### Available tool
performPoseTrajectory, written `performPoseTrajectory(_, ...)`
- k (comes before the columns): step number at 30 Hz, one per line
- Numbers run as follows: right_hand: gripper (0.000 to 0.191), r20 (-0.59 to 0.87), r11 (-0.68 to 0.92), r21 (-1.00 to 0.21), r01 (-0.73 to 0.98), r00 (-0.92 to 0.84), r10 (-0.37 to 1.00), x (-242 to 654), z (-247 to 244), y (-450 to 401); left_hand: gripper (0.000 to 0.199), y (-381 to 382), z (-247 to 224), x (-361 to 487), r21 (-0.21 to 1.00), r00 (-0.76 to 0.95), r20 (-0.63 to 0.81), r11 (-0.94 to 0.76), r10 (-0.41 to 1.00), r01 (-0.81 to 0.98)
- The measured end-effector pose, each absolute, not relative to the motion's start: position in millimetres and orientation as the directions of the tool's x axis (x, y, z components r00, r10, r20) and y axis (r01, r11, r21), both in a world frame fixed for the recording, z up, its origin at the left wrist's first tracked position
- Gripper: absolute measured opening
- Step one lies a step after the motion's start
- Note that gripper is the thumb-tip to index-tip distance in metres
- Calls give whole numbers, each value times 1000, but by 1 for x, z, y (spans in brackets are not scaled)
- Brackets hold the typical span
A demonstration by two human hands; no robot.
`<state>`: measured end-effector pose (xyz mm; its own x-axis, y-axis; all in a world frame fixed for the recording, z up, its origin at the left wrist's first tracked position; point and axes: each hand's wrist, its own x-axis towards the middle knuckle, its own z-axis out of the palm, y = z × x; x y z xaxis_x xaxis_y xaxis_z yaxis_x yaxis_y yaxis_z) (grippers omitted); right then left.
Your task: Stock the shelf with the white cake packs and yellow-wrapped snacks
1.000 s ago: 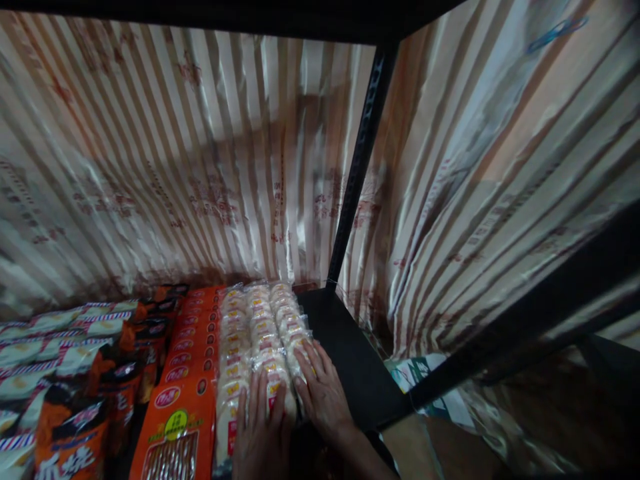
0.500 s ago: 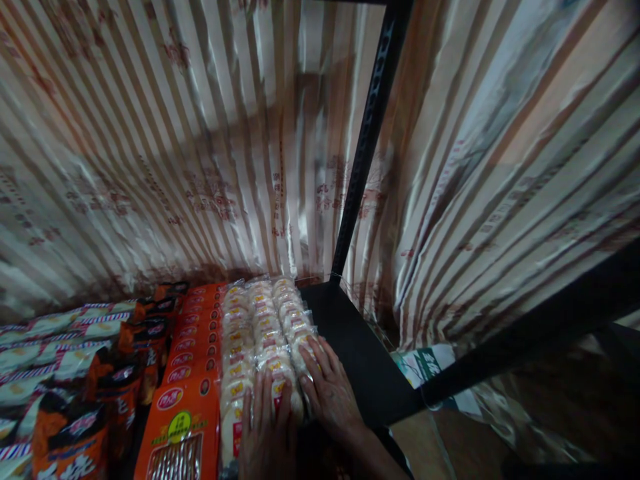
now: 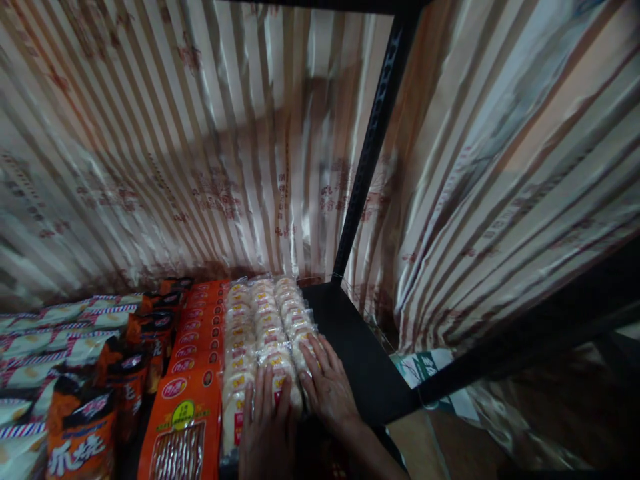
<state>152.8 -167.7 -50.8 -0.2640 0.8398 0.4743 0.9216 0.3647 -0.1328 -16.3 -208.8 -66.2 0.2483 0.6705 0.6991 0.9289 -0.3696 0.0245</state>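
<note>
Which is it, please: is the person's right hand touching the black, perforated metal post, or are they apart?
Apart: the head view shows flat black shelf between the right hand and the foot of the metal post.

"烧" on an orange-black bag (image 3: 83, 433)

Dimly lit; walled beyond the fingers (image 3: 324, 357) with striped, creased sheeting (image 3: 240, 153); framed to their far right by a black post (image 3: 371, 143).
</note>
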Motion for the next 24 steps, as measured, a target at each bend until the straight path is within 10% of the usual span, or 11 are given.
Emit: performPoseTrajectory(24,47,548,353,-91,931,-249,799,160,-43,-234,49,-220,-56,-25,-179,414,670,-407,616,896)
